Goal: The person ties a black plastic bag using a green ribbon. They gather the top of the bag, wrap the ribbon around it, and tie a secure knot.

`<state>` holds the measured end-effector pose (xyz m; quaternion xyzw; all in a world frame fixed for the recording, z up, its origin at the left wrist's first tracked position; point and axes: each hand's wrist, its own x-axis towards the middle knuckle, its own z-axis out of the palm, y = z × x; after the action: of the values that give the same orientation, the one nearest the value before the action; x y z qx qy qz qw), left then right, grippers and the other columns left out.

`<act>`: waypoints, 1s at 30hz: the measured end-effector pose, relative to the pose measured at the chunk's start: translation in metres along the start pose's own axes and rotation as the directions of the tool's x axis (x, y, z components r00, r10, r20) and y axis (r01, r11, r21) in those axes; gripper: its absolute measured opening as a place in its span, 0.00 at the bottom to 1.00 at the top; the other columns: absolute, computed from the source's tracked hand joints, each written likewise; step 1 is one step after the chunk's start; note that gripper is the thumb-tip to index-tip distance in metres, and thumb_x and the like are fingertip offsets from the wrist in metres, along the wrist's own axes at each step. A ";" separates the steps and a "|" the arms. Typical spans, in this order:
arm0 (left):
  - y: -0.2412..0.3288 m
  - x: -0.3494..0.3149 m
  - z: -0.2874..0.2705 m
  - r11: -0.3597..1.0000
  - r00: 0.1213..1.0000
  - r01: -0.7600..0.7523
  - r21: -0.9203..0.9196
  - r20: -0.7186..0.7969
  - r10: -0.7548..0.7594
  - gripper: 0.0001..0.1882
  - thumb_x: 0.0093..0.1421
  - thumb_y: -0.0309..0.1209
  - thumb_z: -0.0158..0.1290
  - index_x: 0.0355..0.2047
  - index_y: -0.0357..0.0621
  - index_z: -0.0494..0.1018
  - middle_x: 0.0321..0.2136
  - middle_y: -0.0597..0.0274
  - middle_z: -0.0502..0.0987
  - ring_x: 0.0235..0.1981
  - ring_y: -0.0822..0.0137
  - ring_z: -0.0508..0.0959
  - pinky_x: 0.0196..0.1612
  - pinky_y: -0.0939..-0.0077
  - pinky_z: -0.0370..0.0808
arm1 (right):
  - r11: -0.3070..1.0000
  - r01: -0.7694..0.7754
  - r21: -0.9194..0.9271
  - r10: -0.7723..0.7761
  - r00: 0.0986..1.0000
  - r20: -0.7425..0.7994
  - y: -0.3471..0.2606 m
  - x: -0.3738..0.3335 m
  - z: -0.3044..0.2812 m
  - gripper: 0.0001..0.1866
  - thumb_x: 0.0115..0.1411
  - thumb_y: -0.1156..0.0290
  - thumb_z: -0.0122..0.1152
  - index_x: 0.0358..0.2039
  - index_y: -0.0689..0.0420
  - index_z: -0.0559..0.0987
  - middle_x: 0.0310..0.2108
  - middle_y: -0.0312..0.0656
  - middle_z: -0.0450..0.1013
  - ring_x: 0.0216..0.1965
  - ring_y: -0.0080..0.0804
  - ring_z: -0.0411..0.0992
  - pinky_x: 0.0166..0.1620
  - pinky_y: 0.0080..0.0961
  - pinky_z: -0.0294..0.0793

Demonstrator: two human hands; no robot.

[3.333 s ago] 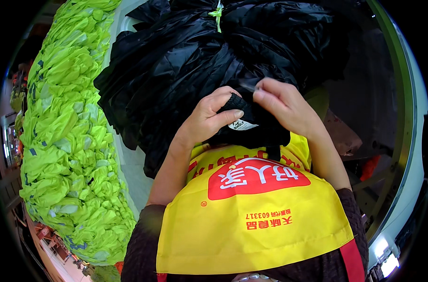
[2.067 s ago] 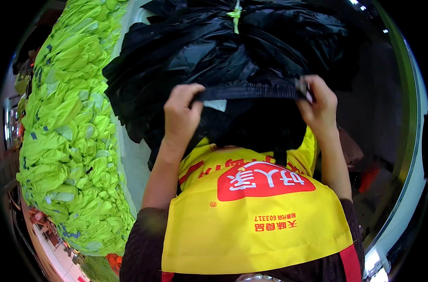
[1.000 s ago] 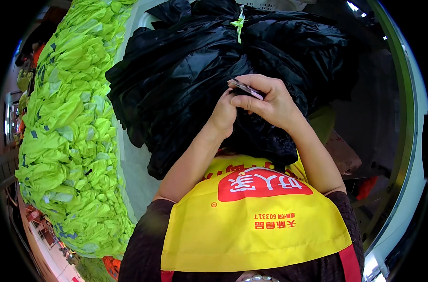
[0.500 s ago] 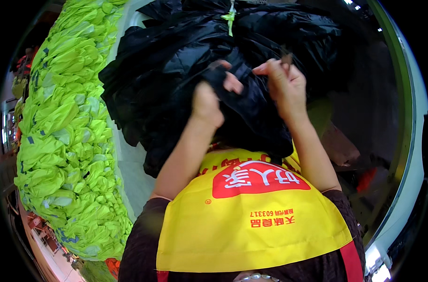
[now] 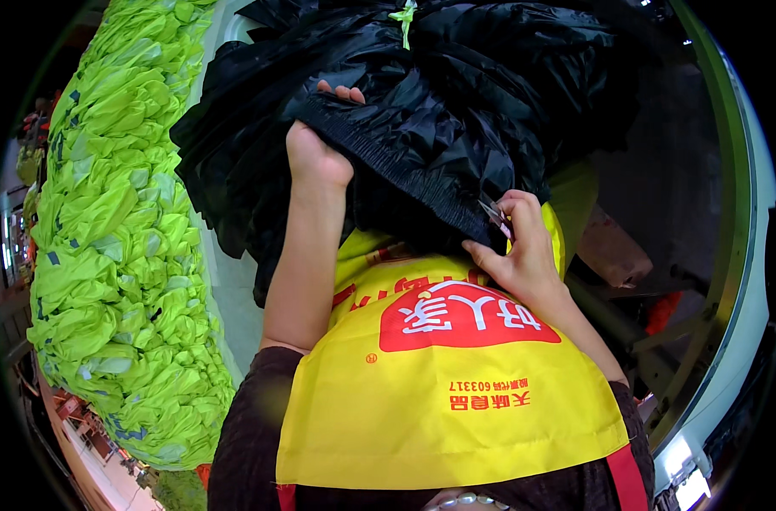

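Note:
A black, shiny fabric garment (image 5: 439, 128) with a gathered elastic band (image 5: 388, 166) stretches slantwise between my hands. At the band's upper left end, my left hand (image 5: 317, 157) is closed on the cloth, its fingertips showing past the far edge. My right hand (image 5: 526, 247) is closed round small metal thread snips (image 5: 495, 213), their blades lying against the band's lower right end. Whether the right fingers also pinch the cloth there, I cannot tell. More black fabric is heaped behind, with a light green tie (image 5: 406, 21) at its far side.
A tall pile of bright yellow-green cloth pieces (image 5: 120, 255) runs along the left. Between it and the black heap shows a strip of pale table (image 5: 226, 281). At right are a brown block-like object (image 5: 614, 251) and a curved pale edge (image 5: 750, 221). My yellow apron (image 5: 448, 434) covers my lap.
My left hand has moved left and up, drawing the elastic band out straight. My right hand has come down toward me, bringing the snips to the band's lower end.

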<state>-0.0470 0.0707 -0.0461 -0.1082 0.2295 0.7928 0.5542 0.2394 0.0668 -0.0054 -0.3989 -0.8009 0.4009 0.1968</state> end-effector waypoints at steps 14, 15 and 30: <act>-0.012 -0.115 0.014 -0.731 0.325 -0.678 0.073 0.922 -0.209 0.19 0.42 0.28 0.62 0.38 0.49 0.75 0.47 0.62 0.70 0.50 0.58 0.65 0.53 0.61 0.58 | 0.986 0.135 0.097 -0.126 0.988 -0.090 -0.003 0.010 -0.004 0.14 0.42 0.76 0.67 0.27 0.62 0.71 0.30 0.44 0.67 0.28 0.35 0.68 0.28 0.23 0.68; -0.016 -0.115 0.013 -0.706 0.348 -0.703 0.088 0.908 -0.234 0.18 0.40 0.30 0.63 0.35 0.50 0.76 0.45 0.64 0.71 0.49 0.59 0.65 0.52 0.62 0.59 | 0.985 0.141 0.097 -0.133 0.987 -0.085 -0.004 0.010 -0.004 0.14 0.42 0.76 0.67 0.27 0.62 0.71 0.30 0.44 0.67 0.28 0.35 0.68 0.28 0.23 0.68; -0.017 -0.085 0.034 -0.386 0.634 -0.768 0.511 0.693 -0.343 0.04 0.50 0.25 0.57 0.26 0.40 0.74 0.24 0.60 0.75 0.28 0.61 0.74 0.32 0.73 0.68 | 0.993 0.054 0.108 -0.072 0.982 0.173 -0.015 0.019 -0.028 0.15 0.49 0.65 0.64 0.29 0.62 0.71 0.31 0.45 0.67 0.25 0.35 0.68 0.27 0.25 0.67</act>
<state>0.0027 0.0213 0.0159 0.7276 0.5622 0.3331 0.2087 0.2379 0.0903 0.0230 -0.3255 -0.8058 0.4688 0.1578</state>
